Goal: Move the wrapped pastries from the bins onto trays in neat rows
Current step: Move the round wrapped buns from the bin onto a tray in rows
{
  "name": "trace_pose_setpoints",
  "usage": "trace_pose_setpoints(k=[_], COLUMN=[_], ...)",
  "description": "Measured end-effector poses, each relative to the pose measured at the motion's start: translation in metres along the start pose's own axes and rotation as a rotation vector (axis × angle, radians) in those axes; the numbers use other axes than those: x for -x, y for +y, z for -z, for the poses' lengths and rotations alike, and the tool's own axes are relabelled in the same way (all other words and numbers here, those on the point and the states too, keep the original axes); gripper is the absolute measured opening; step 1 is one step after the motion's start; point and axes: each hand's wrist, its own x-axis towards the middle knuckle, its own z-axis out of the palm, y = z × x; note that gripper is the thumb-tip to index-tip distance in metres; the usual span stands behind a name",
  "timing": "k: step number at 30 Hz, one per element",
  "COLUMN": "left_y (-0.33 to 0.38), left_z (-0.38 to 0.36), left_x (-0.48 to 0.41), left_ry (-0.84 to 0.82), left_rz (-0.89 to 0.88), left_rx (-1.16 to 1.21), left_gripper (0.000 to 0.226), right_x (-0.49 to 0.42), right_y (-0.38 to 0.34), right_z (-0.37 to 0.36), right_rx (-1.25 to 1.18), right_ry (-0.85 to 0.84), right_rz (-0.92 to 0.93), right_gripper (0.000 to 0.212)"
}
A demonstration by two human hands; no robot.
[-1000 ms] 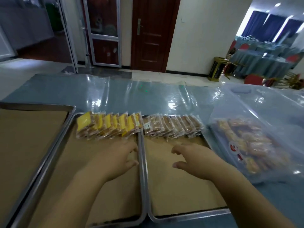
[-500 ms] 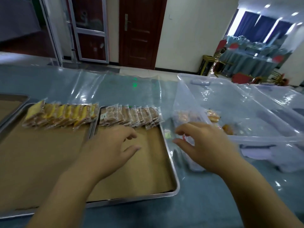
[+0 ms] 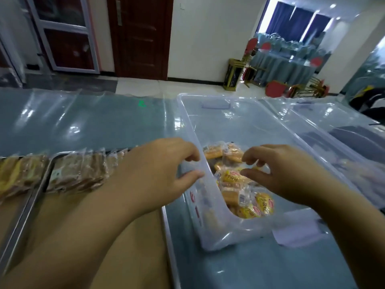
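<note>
Right grip (image 3: 277,172) now over pastries (image 3: 250,211)

Two bare hands & forearms, bare right to frame edge: left hand (image 3: 158,174) w/ left forearm (image 3: 83,230) filling lower left of frame, right hand (image 3: 291,174) w/ right forearm (image 3: 343,228) at lower right. Fingers short & rounded, forearms broad & smooth. Nail detail too blurred to tell

The left hand (image 3: 158,174) hid the right end of the brown pastry row (image 3: 83,174). The tray (image 3: 167,236) ran off the bottom edge, the second bin (image 3: 333,122) off the right. Wrapper print in the near bin (image 3: 210,230) was blurred; whether the right hand (image 3: 287,176) pinched anything was unclear.
</note>
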Motion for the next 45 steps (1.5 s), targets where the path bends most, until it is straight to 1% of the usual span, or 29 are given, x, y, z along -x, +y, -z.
trace_pose_setpoints(k=[3, 7, 10, 14, 17, 20, 22, 25, 28, 30, 32, 33, 35, 37, 40, 45], left_y=[0.009, 0.018, 0.021, 0.029, 0.04, 0.048, 0.053, 0.057, 0.053, 0.046, 0.039, 0.036, 0.034, 0.035, 0.04, 0.044], left_z=[-0.016, -0.041, -0.063, -0.095, -0.122, -0.155, -0.179, -0.212, -0.241, -0.255, -0.264, -0.267, -0.271, -0.275, -0.277, -0.268], left_x=[-0.034, -0.07, -0.092, -0.113, -0.127, -0.141, -0.149, -0.156, -0.157, -0.152, -0.145, -0.142, -0.139, -0.138, -0.14, -0.144], left_ry=[-0.116, -0.331, -0.454, -0.594, -0.78, -0.955, -1.016, -1.082, -1.12, -1.118, -1.125, -1.134, -1.147, -1.159, -1.204, -1.245], left_rz=[-0.055, -0.128, -0.172, -0.181, -0.15, -0.128, -0.142, -0.205, -0.391, -0.498, -0.511, -0.495, -0.444, -0.398, -0.337, -0.319], left_rx=[-0.041, -0.185, -0.321, -0.487, -0.541, -0.617, -0.652, -0.641, -0.706, -0.722, -0.682, -0.662, -0.641, -0.638, -0.639, -0.638], left_gripper=[0.037, 0.03, 0.027, 0.024, 0.021, 0.02, 0.026, 0.047, 0.061, 0.071, 0.084, 0.088, 0.09, 0.085, 0.079, 0.07], right_x=[-0.015, -0.034, -0.05, -0.067, -0.074, -0.078, -0.08, -0.081, -0.081, -0.081, -0.082, -0.083, -0.084, -0.083, -0.082, -0.081], right_y=[0.032, 0.067, 0.091, 0.117, 0.136, 0.15, 0.156, 0.155, 0.15, 0.15, 0.152, 0.153, 0.155, 0.154, 0.153, 0.157], right_z=[-0.01, -0.029, -0.048, -0.074, -0.093, -0.108, -0.116, -0.127, -0.131, -0.132, -0.133, -0.135, -0.139, -0.142, -0.147, -0.156], right_rx=[0.029, 0.064, 0.108, 0.184, 0.284, 0.36, 0.406, 0.442, 0.442, 0.45, 0.439, 0.43, 0.414, 0.413, 0.432, 0.372], right_ry=[-0.104, -0.321, -0.462, -0.619, -0.736, -0.824, -0.854, -0.882, -0.9, -0.922, -0.938, -0.935, -0.93, -0.95, -0.966, -0.899], right_rz=[0.012, 0.045, 0.099, 0.226, 0.294, 0.349, 0.393, 0.428, 0.491, 0.511, 0.491, 0.486, 0.491, 0.509, 0.532, 0.448], right_gripper=[0.031, 0.034, 0.038, 0.047, 0.053, 0.055, 0.052, 0.05, 0.045, 0.051, 0.057, 0.056, 0.049, 0.04, 0.036, 0.025])
